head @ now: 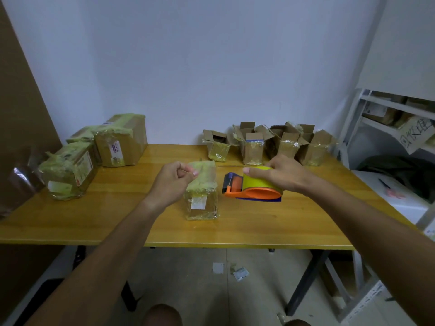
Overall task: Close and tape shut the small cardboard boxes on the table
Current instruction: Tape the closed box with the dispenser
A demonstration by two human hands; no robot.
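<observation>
A small cardboard box (202,196), its top covered in yellowish tape, stands upright in the middle of the wooden table (247,229). My left hand (175,178) hovers at the box's upper left edge with its fingers curled near the tape. My right hand (280,172) grips the yellow tape roll of an orange and blue tape dispenser (253,187), which lies on the table just right of the box. Several open small boxes (268,143) stand in a row at the back of the table.
Several taped boxes (94,151) are piled at the table's back left. A brown board leans at the far left. A white shelf unit (395,123) with packages stands on the right, with scissors (390,189) on a white surface below. Paper scraps lie on the floor.
</observation>
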